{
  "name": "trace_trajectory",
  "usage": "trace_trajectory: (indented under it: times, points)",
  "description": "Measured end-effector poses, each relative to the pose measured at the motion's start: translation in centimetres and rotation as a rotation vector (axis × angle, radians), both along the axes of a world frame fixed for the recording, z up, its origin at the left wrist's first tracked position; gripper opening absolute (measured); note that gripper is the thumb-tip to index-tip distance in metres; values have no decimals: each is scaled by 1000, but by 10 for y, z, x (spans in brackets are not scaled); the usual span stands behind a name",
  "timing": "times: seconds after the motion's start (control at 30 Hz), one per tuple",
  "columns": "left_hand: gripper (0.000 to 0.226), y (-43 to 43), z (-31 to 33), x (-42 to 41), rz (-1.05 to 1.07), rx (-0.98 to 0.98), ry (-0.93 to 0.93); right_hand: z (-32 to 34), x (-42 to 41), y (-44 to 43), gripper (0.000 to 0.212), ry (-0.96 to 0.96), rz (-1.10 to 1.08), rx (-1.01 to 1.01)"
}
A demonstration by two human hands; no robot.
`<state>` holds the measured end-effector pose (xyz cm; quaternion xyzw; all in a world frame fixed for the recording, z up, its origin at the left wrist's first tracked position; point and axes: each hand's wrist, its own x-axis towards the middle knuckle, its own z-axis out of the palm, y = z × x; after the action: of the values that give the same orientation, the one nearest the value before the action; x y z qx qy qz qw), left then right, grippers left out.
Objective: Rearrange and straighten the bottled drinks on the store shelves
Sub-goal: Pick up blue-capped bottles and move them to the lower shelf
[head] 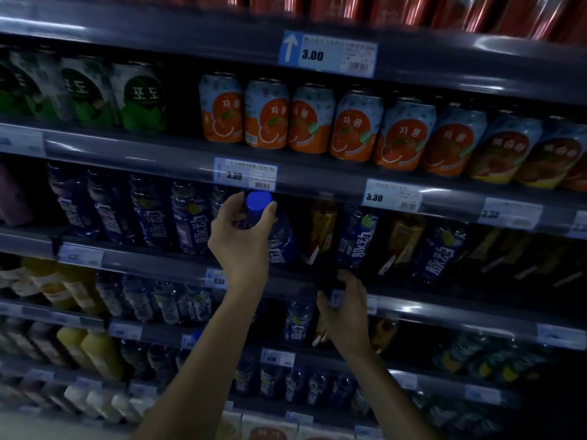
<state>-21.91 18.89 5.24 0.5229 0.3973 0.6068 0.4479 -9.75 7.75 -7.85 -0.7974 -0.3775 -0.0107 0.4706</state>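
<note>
Gripping the blue-capped bottle point(279, 236) at its neck, left hand point(243, 239) fingers clamped; full, likely heavy, slippery plastic; right hand point(344, 309) fingers curling on the shelf edge point(444, 308).

In front of me stand dark store shelves point(127, 144) with price tags along their edges. Across the upper middle of the frame, orange-labelled cans point(266, 114) stand in a row, with green-labelled cans point(139, 96) at the upper left. The shelf below carries blue-labelled bottles point(152, 211) from left to centre, with amber bottles point(320, 230) mixed among more blue ones to the right. At lower left stand yellow juice bottles point(98, 350).
</note>
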Motion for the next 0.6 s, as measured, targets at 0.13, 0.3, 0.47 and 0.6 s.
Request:
trace_trajectory:
  times: [0.13,0.3,0.47,0.6]
  points:
    - [44,2,2,7,-30,-4,-89,1,0,-1,54,15,-2,2]
    - [49,5,-2,11,-67,-8,-194,-1,3,-2,56,30,1,-22]
    - [47,6,-16,15,-102,-37,-139,-1,4,-3,56,19,-3,-37]
    - [45,7,-23,23,-115,-78,-111,-2,5,-3,58,17,3,-50]
